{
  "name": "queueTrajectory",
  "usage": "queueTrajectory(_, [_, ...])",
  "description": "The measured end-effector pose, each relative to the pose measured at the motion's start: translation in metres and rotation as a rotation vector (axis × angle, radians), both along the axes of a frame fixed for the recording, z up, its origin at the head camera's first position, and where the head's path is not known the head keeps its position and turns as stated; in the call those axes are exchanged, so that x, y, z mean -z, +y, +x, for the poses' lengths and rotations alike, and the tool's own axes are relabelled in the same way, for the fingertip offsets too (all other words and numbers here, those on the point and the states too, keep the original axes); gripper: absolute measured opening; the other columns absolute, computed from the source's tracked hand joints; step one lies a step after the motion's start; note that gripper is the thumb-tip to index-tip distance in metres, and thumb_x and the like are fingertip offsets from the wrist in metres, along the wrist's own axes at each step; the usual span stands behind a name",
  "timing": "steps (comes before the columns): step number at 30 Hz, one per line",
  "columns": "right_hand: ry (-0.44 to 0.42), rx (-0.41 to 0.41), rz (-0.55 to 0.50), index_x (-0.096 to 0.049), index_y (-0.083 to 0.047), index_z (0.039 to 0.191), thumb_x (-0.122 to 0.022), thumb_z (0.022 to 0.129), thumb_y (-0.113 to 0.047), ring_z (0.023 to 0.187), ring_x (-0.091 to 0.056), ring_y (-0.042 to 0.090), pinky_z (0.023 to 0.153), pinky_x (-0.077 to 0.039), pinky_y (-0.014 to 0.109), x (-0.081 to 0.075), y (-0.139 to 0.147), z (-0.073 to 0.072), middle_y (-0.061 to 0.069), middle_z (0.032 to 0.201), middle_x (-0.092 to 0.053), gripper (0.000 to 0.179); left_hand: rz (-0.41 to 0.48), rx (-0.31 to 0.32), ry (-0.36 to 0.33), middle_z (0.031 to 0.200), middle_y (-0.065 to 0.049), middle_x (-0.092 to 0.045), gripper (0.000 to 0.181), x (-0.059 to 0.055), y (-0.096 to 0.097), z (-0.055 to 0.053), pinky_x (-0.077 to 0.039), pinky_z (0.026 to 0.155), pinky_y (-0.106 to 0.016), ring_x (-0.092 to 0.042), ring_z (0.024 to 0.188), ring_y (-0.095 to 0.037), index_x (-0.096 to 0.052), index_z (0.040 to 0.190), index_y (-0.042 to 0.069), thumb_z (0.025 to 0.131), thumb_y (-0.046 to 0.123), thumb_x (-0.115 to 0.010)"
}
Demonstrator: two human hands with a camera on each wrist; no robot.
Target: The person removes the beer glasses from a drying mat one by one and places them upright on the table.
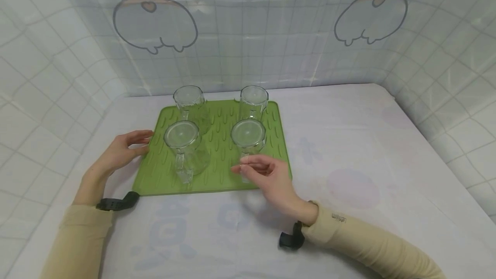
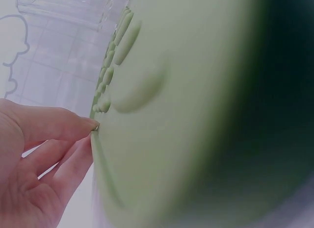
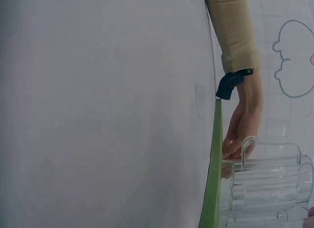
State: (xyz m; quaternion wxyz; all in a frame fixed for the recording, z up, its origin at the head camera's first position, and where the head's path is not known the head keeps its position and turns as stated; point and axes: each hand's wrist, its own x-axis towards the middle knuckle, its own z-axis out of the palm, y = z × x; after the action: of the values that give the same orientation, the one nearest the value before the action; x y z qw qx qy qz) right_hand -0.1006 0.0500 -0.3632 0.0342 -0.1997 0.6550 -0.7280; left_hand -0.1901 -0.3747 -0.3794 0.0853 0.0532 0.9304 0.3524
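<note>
A green ridged drying mat [image 1: 221, 141] bears several clear glass mugs standing upside down. At the mat's left edge is my left hand [image 1: 125, 147]; in the left wrist view its thumb [image 2: 64, 122] and fingers pinch that edge. My right hand [image 1: 269, 178] is at the front right mug [image 1: 248, 134], thumb and forefinger pinching its handle, which they partly cover. The front left mug [image 1: 182, 137] has its handle turned toward me. Behind stand the back left mug [image 1: 189, 96] and the back right mug [image 1: 253, 96].
A white cloth [image 1: 348, 141] with faint prints covers the table around the mat. Behind it rises a tiled-pattern wall covering [image 1: 255, 33] with animal drawings, and similar grid-patterned sides stand left and right. Each wrist wears a black strap, the left strap [image 1: 118, 203] lying close to the mat's corner.
</note>
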Motion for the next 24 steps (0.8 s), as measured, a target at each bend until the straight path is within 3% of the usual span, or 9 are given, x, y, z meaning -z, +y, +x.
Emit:
queueTrajectory(8, [-0.005,0.008,0.022,-0.067,-0.005,0.102,-0.066,0.088,-0.014,0.090,-0.069,0.024,0.077,-0.057,0.040,-0.002,0.005,-0.003,0.011,0.095,-0.072,0.016,-0.002,0.001,0.011,0.140,-0.022,-0.043,0.056,-0.001,0.001,0.000,-0.038,0.095,-0.060,-0.038,0.127,-0.040,-0.036,0.144,0.010,0.094,0.024,-0.057])
queueTrajectory(14, [0.013,0.020,0.051,-0.068,-0.003,0.102,-0.066,0.088,-0.012,0.089,-0.069,0.024,0.077,-0.056,0.046,-0.006,0.010,-0.004,0.013,0.095,-0.072,0.016,-0.003,0.001,0.011,0.140,-0.021,-0.044,0.056,-0.001,0.003,-0.001,-0.037,0.097,-0.060,-0.039,0.128,-0.039,-0.037,0.144,0.010,0.094,0.023,-0.058])
queueTrajectory(24, [0.006,0.006,0.105,-0.068,-0.002,0.100,-0.066,0.088,-0.010,0.089,-0.070,0.022,0.081,-0.056,0.032,-0.011,0.015,-0.009,0.012,0.095,-0.072,0.015,-0.058,0.045,0.037,0.136,-0.024,-0.046,0.054,-0.006,0.004,0.000,-0.039,0.095,-0.058,-0.043,0.123,-0.042,-0.037,0.142,0.004,0.095,0.021,-0.057])
